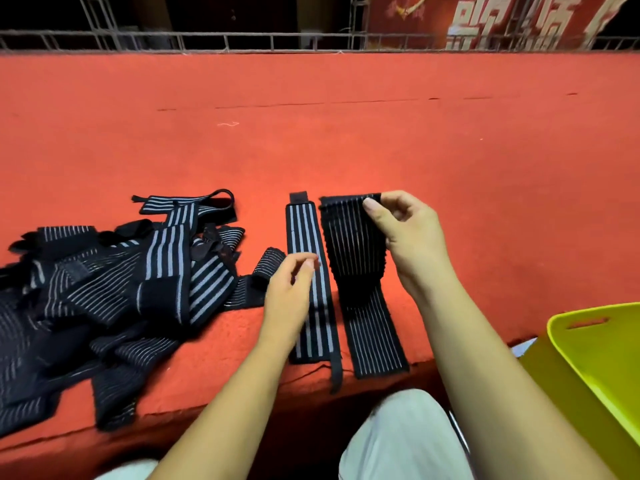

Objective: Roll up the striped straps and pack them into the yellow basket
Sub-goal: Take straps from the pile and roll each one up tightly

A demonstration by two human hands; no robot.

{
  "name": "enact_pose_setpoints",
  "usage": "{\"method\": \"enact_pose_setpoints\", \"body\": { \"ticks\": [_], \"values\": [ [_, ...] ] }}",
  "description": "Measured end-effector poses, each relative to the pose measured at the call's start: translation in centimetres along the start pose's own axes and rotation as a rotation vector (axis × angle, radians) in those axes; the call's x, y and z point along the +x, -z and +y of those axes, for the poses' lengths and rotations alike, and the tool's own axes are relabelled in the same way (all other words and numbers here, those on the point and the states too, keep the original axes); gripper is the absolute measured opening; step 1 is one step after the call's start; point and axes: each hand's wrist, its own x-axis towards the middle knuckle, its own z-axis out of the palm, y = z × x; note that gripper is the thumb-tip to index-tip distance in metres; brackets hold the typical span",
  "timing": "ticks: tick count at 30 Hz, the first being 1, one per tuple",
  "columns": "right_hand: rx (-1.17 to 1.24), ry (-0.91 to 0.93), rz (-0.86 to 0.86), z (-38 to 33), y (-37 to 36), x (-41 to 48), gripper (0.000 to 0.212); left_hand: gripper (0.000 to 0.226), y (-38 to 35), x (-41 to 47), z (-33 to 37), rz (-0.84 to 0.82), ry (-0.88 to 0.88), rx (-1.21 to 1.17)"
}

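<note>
Two black straps with grey stripes lie side by side near the front edge of the red carpeted surface point(346, 140). My right hand point(408, 233) pinches the far end of the wider strap point(356, 258) and lifts it, so the strap bulges upward. The narrower strap point(310, 282) lies flat to its left. My left hand point(291, 289) hovers over that narrow strap with loosely curled fingers and holds nothing. A tangled pile of striped straps point(104, 292) lies at the left. The yellow basket point(595, 351) stands at the lower right, beside my right forearm.
The red surface stretches far back to a metal railing point(242, 41). A red banner with white characters point(502, 22) hangs behind it. My knees in light trousers point(401, 441) are under the front edge.
</note>
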Motion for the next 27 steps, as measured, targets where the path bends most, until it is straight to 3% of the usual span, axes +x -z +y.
{"method": "enact_pose_setpoints", "body": {
  "ticks": [7, 14, 23, 27],
  "values": [
    [0.063, -0.021, -0.057, -1.3, -0.8, -4.5, 0.004, 0.030, 1.8, -0.1, 7.7, -0.108, -0.029, -0.446],
    [0.096, 0.069, -0.165, -2.9, -0.1, -5.0, 0.012, 0.022, 3.6, -0.1, 9.6, -0.303, 0.053, -0.418],
    [0.225, -0.015, -0.120, -2.7, 0.0, -5.5, 0.018, 0.021, 3.8, -0.3, 9.1, -0.179, 0.021, -0.323],
    [0.045, 0.036, -0.028, -2.6, -0.2, -5.4, 0.006, 0.026, 4.2, -0.8, 9.6, -0.246, 0.006, -0.352]
  ]
}}
